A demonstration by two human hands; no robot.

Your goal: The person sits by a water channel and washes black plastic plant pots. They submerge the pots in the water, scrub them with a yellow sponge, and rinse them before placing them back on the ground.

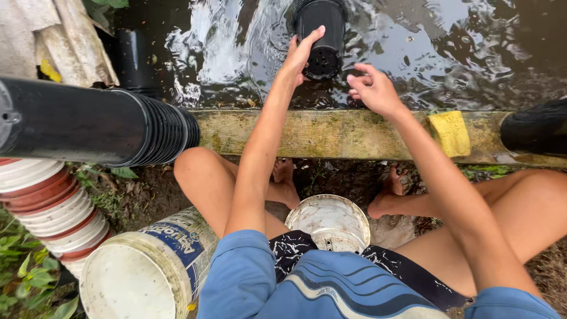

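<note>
Water (413, 47), dark and rippling, fills the top of the view behind a mossy ledge (331, 133) that runs across the frame. Over it, the left hand (300, 54) grips a black plastic pot (321, 35) by its side, fingers curled round the wall and thumb up near the rim; the pot lies tilted on its side just above the water, its holed bottom facing the camera. The right hand (372, 88) hangs just right of and below the pot, apart from it, fingers loosely bent and half open, holding nothing that can be seen. A yellow sponge (450, 131) rests on the ledge to the right of that hand, and the end of another black pot (534, 127) lies on the ledge at the frame's right edge. At left, a long stack of nested black pots (94, 124) lies on its side, its rims reaching the ledge's left end; below it lies a stack of white and reddish pots (53, 207). A further black pot (133, 59) stands in the water near the top left. The person sits with knees spread and bare feet on the muddy ground below the ledge. A white bucket (333, 221) sits upturned between the legs, and a larger white bucket (147, 272) with a blue label lies on its side at lower left.
</note>
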